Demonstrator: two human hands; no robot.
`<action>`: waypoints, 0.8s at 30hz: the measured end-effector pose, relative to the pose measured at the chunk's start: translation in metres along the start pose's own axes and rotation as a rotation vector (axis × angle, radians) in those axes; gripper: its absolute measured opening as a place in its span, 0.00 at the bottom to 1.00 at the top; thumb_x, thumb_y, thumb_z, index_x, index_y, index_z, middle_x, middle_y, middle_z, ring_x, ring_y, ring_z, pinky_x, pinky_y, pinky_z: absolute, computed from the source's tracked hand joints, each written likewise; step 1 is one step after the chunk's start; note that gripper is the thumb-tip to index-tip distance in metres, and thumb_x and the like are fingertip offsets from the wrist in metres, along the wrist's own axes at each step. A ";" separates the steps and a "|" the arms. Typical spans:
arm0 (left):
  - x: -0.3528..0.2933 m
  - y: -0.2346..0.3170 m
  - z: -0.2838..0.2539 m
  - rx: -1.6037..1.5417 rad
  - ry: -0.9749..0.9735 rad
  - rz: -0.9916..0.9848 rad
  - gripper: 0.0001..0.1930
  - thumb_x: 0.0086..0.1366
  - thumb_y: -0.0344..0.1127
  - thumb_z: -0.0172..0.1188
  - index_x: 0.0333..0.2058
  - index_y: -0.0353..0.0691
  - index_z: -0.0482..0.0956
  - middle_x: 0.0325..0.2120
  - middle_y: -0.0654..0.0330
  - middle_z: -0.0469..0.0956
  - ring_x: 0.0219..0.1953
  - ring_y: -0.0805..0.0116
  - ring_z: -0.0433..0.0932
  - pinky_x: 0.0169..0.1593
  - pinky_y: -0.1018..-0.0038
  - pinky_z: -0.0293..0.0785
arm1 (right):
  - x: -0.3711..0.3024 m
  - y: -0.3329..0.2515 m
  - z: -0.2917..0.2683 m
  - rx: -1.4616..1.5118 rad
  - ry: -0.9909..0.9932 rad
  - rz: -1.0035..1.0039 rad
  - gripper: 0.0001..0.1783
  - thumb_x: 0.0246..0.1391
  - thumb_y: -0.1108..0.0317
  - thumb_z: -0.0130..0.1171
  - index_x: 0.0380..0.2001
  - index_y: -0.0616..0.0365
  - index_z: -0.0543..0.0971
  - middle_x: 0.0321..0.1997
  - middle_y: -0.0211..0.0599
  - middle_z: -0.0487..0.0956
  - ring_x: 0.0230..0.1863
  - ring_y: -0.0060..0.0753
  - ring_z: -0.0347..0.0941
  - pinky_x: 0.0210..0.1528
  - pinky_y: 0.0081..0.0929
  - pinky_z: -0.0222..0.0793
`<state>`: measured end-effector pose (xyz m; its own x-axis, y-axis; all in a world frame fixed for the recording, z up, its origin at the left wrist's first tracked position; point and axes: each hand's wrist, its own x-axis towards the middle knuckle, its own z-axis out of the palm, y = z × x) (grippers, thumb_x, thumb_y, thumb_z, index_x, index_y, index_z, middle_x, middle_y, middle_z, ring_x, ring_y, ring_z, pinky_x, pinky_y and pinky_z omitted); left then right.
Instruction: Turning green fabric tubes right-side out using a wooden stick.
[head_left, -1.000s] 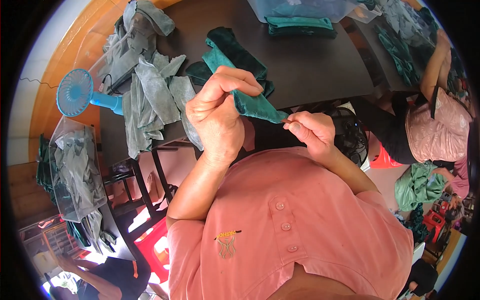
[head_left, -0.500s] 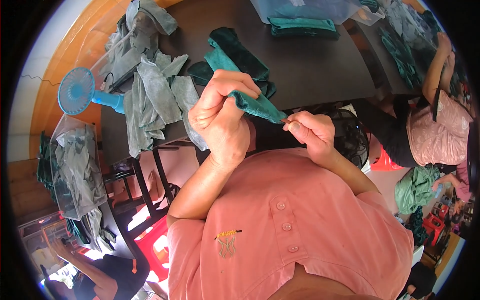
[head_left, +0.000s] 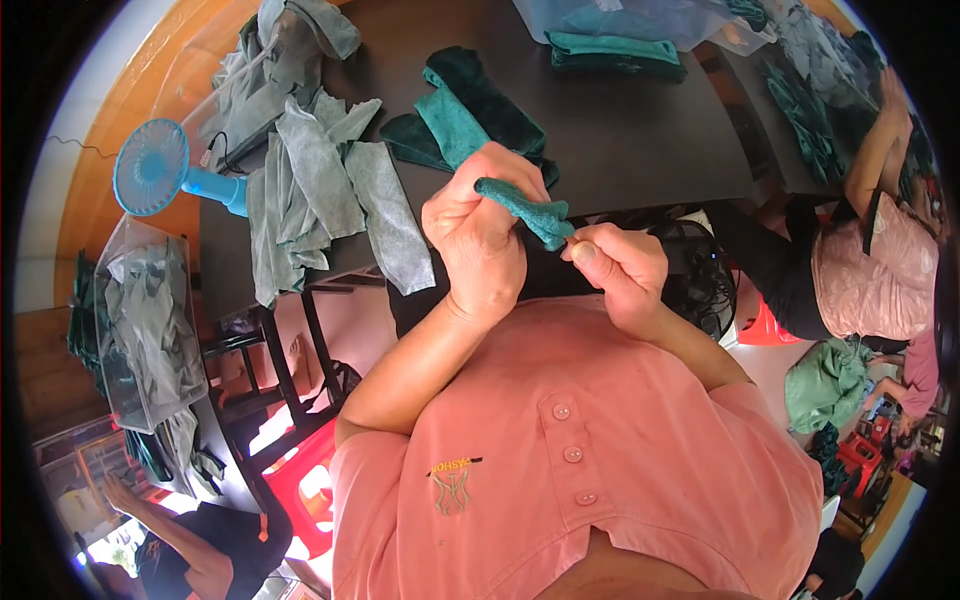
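A strip of dark green velvety fabric [head_left: 527, 210], folded over itself like a narrow tube, stretches between my hands above the table's near edge. My left hand [head_left: 482, 235] is closed round its left part, and one end shows beyond the fingers. At the right end of the fabric my right hand [head_left: 622, 268] pinches with thumb and forefinger. A small brownish tip shows between the fingers and the fabric; what it belongs to is hidden. Just beyond my left hand, flat dark green fabric strips [head_left: 480, 95] lie crossed on the dark table [head_left: 620, 140].
Grey-green fabric pieces [head_left: 320, 190] pile at the left beside a blue fan [head_left: 155, 168]. Folded green cloth [head_left: 615, 58] lies before a clear bin [head_left: 630, 18]. A clear box of fabric [head_left: 150, 320] stands left. Co-workers sit right [head_left: 870, 270] and lower left [head_left: 215, 550].
Both hands stay on the fabric strip. My left hand has shifted slightly right and closer to my right hand, and the strip between them is now shorter and more bunched.
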<state>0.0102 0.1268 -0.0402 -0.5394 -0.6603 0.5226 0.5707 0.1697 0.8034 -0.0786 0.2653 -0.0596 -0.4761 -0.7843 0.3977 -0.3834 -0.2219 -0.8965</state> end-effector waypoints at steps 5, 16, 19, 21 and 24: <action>0.004 0.011 0.003 -0.037 0.003 -0.114 0.10 0.47 0.14 0.43 0.22 0.32 0.73 0.24 0.61 0.73 0.22 0.80 0.65 0.26 0.83 0.61 | -0.004 0.004 -0.006 -0.026 -0.034 -0.024 0.13 0.61 0.67 0.54 0.29 0.68 0.78 0.20 0.30 0.77 0.16 0.16 0.63 0.21 0.16 0.58; 0.019 0.055 -0.007 0.060 -0.092 -0.289 0.20 0.49 0.13 0.43 0.37 0.31 0.80 0.29 0.60 0.78 0.22 0.82 0.67 0.22 0.86 0.62 | 0.002 0.010 -0.014 -0.112 -0.013 -0.142 0.13 0.60 0.66 0.54 0.30 0.68 0.78 0.23 0.34 0.78 0.17 0.18 0.64 0.22 0.17 0.59; 0.017 0.044 -0.013 0.097 -0.097 -0.152 0.15 0.50 0.14 0.43 0.28 0.31 0.80 0.26 0.61 0.76 0.23 0.80 0.68 0.26 0.83 0.63 | -0.001 0.011 -0.013 -0.113 0.000 -0.102 0.13 0.61 0.66 0.54 0.31 0.69 0.78 0.24 0.33 0.78 0.17 0.17 0.64 0.21 0.17 0.58; 0.015 0.045 -0.009 0.089 -0.065 -0.158 0.14 0.50 0.14 0.44 0.26 0.31 0.80 0.24 0.62 0.74 0.23 0.79 0.68 0.28 0.82 0.63 | -0.003 0.014 -0.014 -0.107 -0.017 -0.069 0.13 0.61 0.66 0.54 0.31 0.69 0.78 0.24 0.33 0.78 0.17 0.18 0.63 0.21 0.17 0.58; 0.013 0.043 -0.006 0.161 -0.059 -0.022 0.13 0.49 0.14 0.45 0.26 0.31 0.79 0.23 0.62 0.74 0.23 0.77 0.67 0.28 0.82 0.62 | -0.005 0.013 -0.014 -0.080 -0.012 -0.035 0.13 0.61 0.66 0.54 0.31 0.69 0.78 0.23 0.33 0.78 0.17 0.17 0.63 0.21 0.17 0.58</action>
<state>0.0309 0.1212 -0.0003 -0.5885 -0.6218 0.5168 0.4550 0.2737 0.8474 -0.0924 0.2743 -0.0704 -0.4523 -0.7837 0.4258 -0.4620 -0.2025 -0.8635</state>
